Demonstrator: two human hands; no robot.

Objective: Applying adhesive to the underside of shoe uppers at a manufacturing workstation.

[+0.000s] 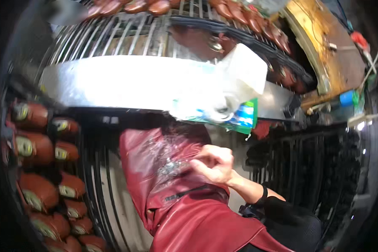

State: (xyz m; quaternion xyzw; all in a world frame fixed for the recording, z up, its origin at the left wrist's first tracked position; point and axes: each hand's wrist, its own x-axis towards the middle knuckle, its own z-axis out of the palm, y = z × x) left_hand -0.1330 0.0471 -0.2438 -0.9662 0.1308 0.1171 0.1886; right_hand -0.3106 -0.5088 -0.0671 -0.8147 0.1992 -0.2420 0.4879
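My right hand [216, 164] hovers just over the lap of my dark red apron [197, 218], its fingers curled in and the thumb against them. Whatever it may hold is hidden or too small to make out. Beside the hand, the apron [166, 168] is scattered with greyish, fluffy-looking scraps. My left hand does not show anywhere. In front of my knees runs a bright metal ledge [113, 84]. On its right part lie a white block-like container [248, 69], some glaring white wrapping and a green and blue packet [247, 115].
Brown leather shoes [35, 147] fill a rack at my left. More shoes [239, 17] stand on metal bars [132, 35] beyond the ledge. A yellow-brown wooden box [319, 42] sits at the far right. Dark racks [298, 168] line my right side.
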